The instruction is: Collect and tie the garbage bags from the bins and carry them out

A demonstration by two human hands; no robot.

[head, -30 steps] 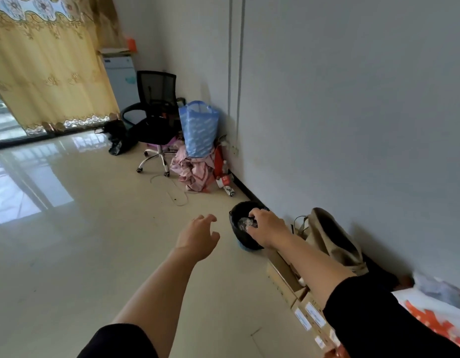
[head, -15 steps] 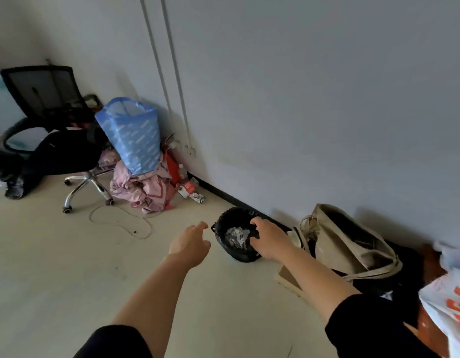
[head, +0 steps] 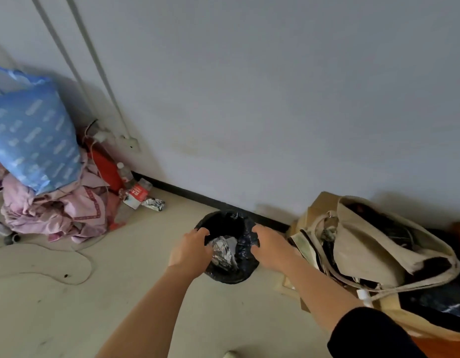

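Observation:
A small round bin lined with a black garbage bag (head: 225,223) stands on the floor against the wall's dark baseboard. Crumpled silvery foil and paper (head: 223,250) lie inside it. My left hand (head: 191,248) is at the bin's left rim, fingers curled over the bag's edge. My right hand (head: 268,248) is at the right rim, fingers curled over the bag's edge on that side. Both forearms reach forward from the bottom of the view.
A beige tote bag (head: 373,244) on cardboard boxes sits right of the bin. To the left are a blue plastic bag (head: 32,140), pink cloth (head: 55,210), a plastic bottle (head: 134,187), a foil scrap (head: 154,204) and a loose cable (head: 43,262) on the floor.
I have moved closer to the bin and look down on it. My left hand came from the air onto the bin's left rim; my right hand shifted to the right rim.

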